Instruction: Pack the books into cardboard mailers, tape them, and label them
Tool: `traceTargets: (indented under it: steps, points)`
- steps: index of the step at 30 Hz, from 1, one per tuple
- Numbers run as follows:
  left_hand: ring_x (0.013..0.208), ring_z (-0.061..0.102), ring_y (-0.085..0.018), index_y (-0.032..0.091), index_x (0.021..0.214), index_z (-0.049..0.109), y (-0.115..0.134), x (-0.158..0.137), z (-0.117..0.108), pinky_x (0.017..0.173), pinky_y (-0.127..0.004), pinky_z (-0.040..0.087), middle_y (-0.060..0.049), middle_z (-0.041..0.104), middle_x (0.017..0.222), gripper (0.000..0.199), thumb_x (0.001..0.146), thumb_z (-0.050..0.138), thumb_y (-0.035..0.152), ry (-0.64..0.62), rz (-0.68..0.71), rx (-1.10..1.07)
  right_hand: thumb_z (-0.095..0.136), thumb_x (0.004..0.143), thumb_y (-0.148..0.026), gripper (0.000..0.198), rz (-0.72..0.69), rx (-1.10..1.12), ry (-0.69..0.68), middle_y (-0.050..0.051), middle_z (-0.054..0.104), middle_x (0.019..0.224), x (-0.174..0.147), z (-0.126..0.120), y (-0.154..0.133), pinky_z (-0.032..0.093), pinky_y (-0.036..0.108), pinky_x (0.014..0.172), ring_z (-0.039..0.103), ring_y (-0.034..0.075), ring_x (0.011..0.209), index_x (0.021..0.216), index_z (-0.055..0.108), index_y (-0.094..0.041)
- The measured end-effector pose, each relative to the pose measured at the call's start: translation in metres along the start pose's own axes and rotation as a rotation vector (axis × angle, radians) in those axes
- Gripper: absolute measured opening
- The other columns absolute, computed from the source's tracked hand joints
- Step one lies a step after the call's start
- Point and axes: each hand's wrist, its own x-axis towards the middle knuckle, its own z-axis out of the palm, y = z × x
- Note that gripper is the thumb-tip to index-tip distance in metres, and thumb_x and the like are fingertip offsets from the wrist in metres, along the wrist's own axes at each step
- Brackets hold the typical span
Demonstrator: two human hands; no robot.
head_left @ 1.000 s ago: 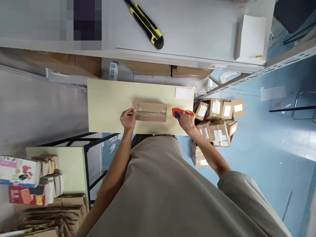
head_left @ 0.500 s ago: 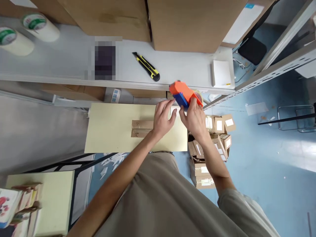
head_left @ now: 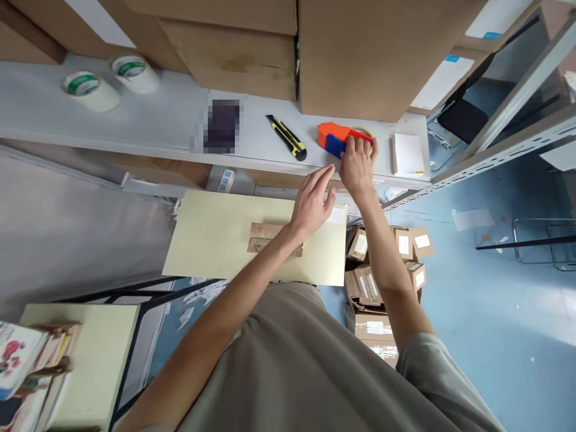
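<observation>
Orange and blue plastic: a tape dispenser (head_left: 334,132), gripped by our right hand (head_left: 359,164) just inside the grey shelf (head_left: 258,137)'s front edge, toward its right end; whether its base rests fully, we can't be sure. Our left hand (head_left: 312,203) is open, holding nothing, over the bench (head_left: 211,231)'s far edge; a cardboard box (head_left: 262,231) lies mid-bench beneath that forearm. Released too near the shelf's edge, the dispenser could tip off; slid left, it could nudge the cutter (head_left: 287,137). Cartons (head_left: 355,60) close off the back, a white pad (head_left: 407,155) the right, leaving narrow gaps.
</observation>
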Motion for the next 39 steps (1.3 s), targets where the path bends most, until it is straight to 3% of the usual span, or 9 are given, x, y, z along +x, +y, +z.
traceTargets:
  steps: [6, 11, 14, 18, 22, 24, 27, 32, 39]
  points:
    - [0.157, 0.061, -0.034, 0.024, 0.169, 0.057, -0.051, -0.088, -0.019, 0.136, -0.055, 0.048, -0.019, 0.066, 0.166, 0.055, 0.117, 0.055, 0.044, -0.010, -0.329, 0.083, 0.027, 0.121, -0.036, 0.066, 0.149, 0.210, 0.137, 0.023, 0.035, 0.188, -0.095, 0.001, -0.051, 0.037, 0.080, 0.136, 0.031, 0.042, 0.178, 0.187, 0.026, -0.024]
    - [0.162, 0.053, -0.050, 0.009, 0.166, 0.054, -0.097, -0.199, -0.062, 0.136, -0.068, 0.044, -0.035, 0.057, 0.168, 0.086, 0.103, 0.074, 0.065, 0.003, -0.842, 0.274, 0.033, 0.122, -0.046, 0.077, 0.325, 0.399, -0.331, 0.036, 0.043, 0.183, -0.202, 0.060, -0.121, 0.047, 0.057, 0.136, 0.045, 0.040, 0.174, 0.183, 0.025, 0.000]
    - [0.154, 0.060, -0.053, 0.009, 0.158, 0.060, -0.108, -0.240, -0.076, 0.129, -0.069, 0.049, -0.036, 0.065, 0.156, 0.087, 0.099, 0.077, 0.071, -0.066, -1.013, 0.303, 0.040, 0.121, -0.046, 0.078, 0.392, 0.512, -0.593, 0.037, 0.051, 0.177, -0.239, 0.090, -0.157, 0.054, 0.049, 0.129, 0.057, 0.039, 0.165, 0.180, 0.028, 0.003]
    - [0.136, 0.071, -0.049, 0.015, 0.142, 0.070, -0.114, -0.250, -0.071, 0.119, -0.063, 0.057, -0.030, 0.076, 0.136, 0.066, 0.099, 0.078, 0.064, -0.148, -1.044, 0.323, 0.047, 0.120, -0.055, 0.079, 0.417, 0.504, -0.595, 0.035, 0.053, 0.176, -0.249, 0.109, -0.176, 0.053, 0.047, 0.128, 0.056, 0.038, 0.165, 0.177, 0.033, -0.002]
    - [0.133, 0.071, -0.049, 0.015, 0.133, 0.073, -0.118, -0.241, -0.058, 0.117, -0.061, 0.056, -0.029, 0.077, 0.129, 0.069, 0.089, 0.090, 0.064, -0.082, -1.058, 0.378, 0.059, 0.117, -0.052, 0.061, 0.482, 0.475, -0.525, 0.033, 0.063, 0.159, -0.243, 0.128, -0.167, 0.051, 0.042, 0.127, 0.062, 0.035, 0.153, 0.157, 0.052, -0.006]
    - [0.132, 0.072, -0.049, 0.014, 0.131, 0.073, -0.120, -0.240, -0.056, 0.116, -0.058, 0.056, -0.031, 0.078, 0.131, 0.072, 0.084, 0.094, 0.064, -0.068, -1.082, 0.379, 0.063, 0.116, -0.045, 0.048, 0.517, 0.536, -0.488, 0.030, 0.066, 0.153, -0.245, 0.142, -0.158, 0.054, 0.037, 0.122, 0.067, 0.031, 0.142, 0.148, 0.056, -0.009]
    - [0.121, 0.078, -0.040, 0.018, 0.121, 0.077, -0.124, -0.242, -0.064, 0.107, -0.047, 0.059, -0.021, 0.083, 0.124, 0.050, 0.094, 0.082, 0.060, -0.064, -1.160, 0.295, 0.058, 0.116, -0.046, 0.035, 0.577, 0.752, -0.384, 0.023, 0.071, 0.145, -0.255, 0.163, -0.146, 0.062, 0.034, 0.106, 0.075, 0.025, 0.121, 0.137, 0.060, -0.017]
    - [0.107, 0.080, -0.028, 0.020, 0.114, 0.084, -0.136, -0.248, -0.088, 0.097, -0.034, 0.058, -0.011, 0.089, 0.115, 0.033, 0.104, 0.068, 0.047, -0.088, -1.181, 0.115, 0.067, 0.106, -0.071, 0.048, 0.649, 1.041, -0.154, 0.015, 0.079, 0.128, -0.270, 0.185, -0.136, 0.066, 0.040, 0.090, 0.078, 0.026, 0.102, 0.117, 0.068, -0.024]
    - [0.109, 0.081, -0.030, 0.017, 0.120, 0.085, -0.145, -0.253, -0.096, 0.108, -0.040, 0.061, -0.016, 0.086, 0.127, 0.031, 0.098, 0.069, 0.030, -0.101, -1.097, 0.127, 0.070, 0.102, -0.073, 0.050, 0.665, 0.957, -0.148, 0.013, 0.078, 0.109, -0.275, 0.181, -0.133, 0.067, 0.041, 0.086, 0.077, 0.026, 0.095, 0.100, 0.068, -0.023]
